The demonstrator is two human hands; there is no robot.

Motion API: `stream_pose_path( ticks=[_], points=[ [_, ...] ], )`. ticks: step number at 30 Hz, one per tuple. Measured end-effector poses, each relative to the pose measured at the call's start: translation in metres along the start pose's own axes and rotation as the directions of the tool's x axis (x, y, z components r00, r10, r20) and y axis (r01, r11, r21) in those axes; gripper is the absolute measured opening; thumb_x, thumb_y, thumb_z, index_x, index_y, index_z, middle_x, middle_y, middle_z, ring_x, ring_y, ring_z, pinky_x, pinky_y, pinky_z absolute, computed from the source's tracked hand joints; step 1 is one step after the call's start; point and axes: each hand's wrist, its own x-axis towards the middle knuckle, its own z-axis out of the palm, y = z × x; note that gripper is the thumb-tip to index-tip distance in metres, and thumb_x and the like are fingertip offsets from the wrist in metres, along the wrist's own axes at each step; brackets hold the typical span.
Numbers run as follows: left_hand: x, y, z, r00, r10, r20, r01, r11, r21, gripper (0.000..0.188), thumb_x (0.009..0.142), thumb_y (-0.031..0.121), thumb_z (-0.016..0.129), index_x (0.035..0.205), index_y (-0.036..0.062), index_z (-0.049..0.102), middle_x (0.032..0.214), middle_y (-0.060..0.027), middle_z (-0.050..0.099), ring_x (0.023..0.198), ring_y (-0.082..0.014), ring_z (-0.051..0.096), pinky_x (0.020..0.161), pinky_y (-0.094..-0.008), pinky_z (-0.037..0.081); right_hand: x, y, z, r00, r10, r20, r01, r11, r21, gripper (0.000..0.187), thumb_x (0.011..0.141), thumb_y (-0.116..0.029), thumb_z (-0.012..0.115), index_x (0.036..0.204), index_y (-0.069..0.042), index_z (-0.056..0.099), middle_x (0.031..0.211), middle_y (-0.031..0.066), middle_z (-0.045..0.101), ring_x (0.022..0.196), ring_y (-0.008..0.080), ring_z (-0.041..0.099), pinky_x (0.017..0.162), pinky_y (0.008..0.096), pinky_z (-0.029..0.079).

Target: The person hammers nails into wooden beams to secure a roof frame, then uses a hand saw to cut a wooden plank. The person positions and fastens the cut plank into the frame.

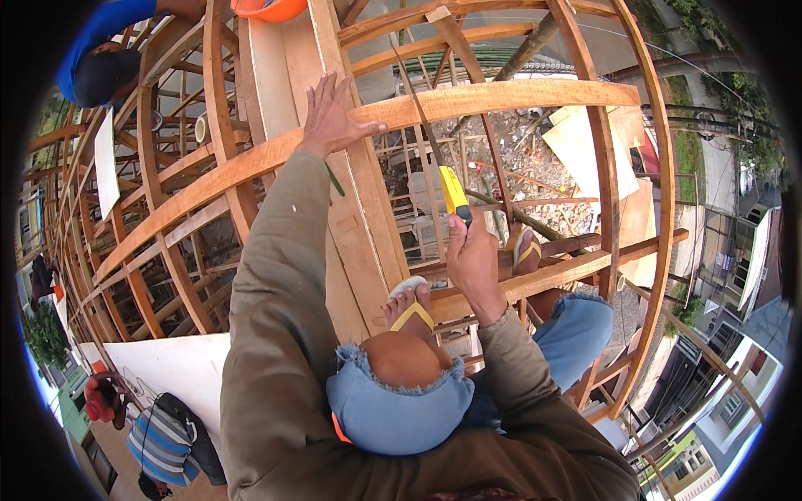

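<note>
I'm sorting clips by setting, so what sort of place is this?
Probably an outdoor building site, above ground: open timber framing stands all around, the right hand grips a yellow-handled saw, and rubble lies below.

bright daylight | edges bowed | corners black | glare lower right

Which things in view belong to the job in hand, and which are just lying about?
In use:
- handsaw, its yellow-and-black handle in the right hand
- wooden beam, with the left hand spread on it

Lying about, unhandled:
- orange rounded object, cut off by the top edge
- plywood sheets below, beyond the framing
</note>
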Motion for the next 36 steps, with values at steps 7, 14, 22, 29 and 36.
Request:
stream_pose_path(
  ticks=[7, 14, 22, 29, 36],
  points=[
    [0.001, -0.029, -0.05, 0.705, -0.373, 0.603, 0.318, 0.926, 0.201, 0.102, 0.077, 0.088, 0.053, 0.116, -0.0041, 0.071, 0.115, -0.0271, 0.068, 0.119, -0.0381, 0.062, 0.101, -0.0484, 0.048, 0.001, -0.006, 0.001, 0.998, -0.06, -0.032, 0.06, 0.998, -0.002, 0.027, 0.104, -0.024, 0.056, 0.112, 0.002, 0.054, 0.063, 0.0251, 0.06, 0.062, 0.0473, 0.064, 0.051, 0.0514, 0.045],
    [-0.01, -0.031, -0.036, 0.748, -0.34, 0.57, 0.28, 0.94, 0.193, 0.102, 0.076, 0.092, 0.05, 0.103, -0.0038, 0.075, 0.101, -0.0235, 0.073, 0.102, -0.0367, 0.07, 0.089, -0.0472, 0.054, -0.002, -0.005, -0.009, 1.0, 0.022, -0.002, -0.022, 0.996, -0.092, 0.027, 0.104, -0.023, 0.056, 0.111, 0.003, 0.055, 0.063, 0.0231, 0.059, 0.06, 0.044, 0.064, 0.051, 0.0477, 0.045],
    [-0.002, -0.02, -0.028, 0.724, -0.336, 0.602, 0.261, 0.942, 0.213, 0.105, 0.075, 0.093, 0.049, 0.102, -0.0055, 0.075, 0.102, -0.0242, 0.073, 0.103, -0.0353, 0.07, 0.087, -0.0458, 0.054, 0.004, -0.006, 0.002, 0.998, -0.004, -0.062, -0.002, 0.996, -0.092, 0.027, 0.103, -0.023, 0.056, 0.112, 0.003, 0.055, 0.063, 0.0239, 0.06, 0.062, 0.0464, 0.065, 0.053, 0.0495, 0.047],
    [0.007, -0.024, -0.034, 0.736, -0.345, 0.582, 0.305, 0.937, 0.17, 0.103, 0.078, 0.09, 0.048, 0.105, -0.006, 0.074, 0.101, -0.0236, 0.073, 0.099, -0.0358, 0.071, 0.086, -0.0451, 0.055, 0.015, -0.028, -0.015, 1.0, 0.013, -0.027, -0.018, 0.975, -0.22, 0.029, 0.103, -0.024, 0.057, 0.114, 0.004, 0.056, 0.069, 0.0258, 0.063, 0.067, 0.0465, 0.066, 0.056, 0.049, 0.049],
    [0.009, -0.024, -0.034, 0.717, -0.357, 0.599, 0.301, 0.933, 0.196, 0.101, 0.078, 0.089, 0.049, 0.107, -0.0038, 0.074, 0.101, -0.0225, 0.074, 0.1, -0.0349, 0.071, 0.087, -0.044, 0.055, 0.012, -0.005, -0.02, 0.995, -0.096, -0.021, 0.088, 0.965, -0.246, 0.024, 0.103, -0.02, 0.056, 0.109, 0.003, 0.057, 0.068, 0.0217, 0.062, 0.061, 0.0405, 0.067, 0.055, 0.0458, 0.05]
  ],
)
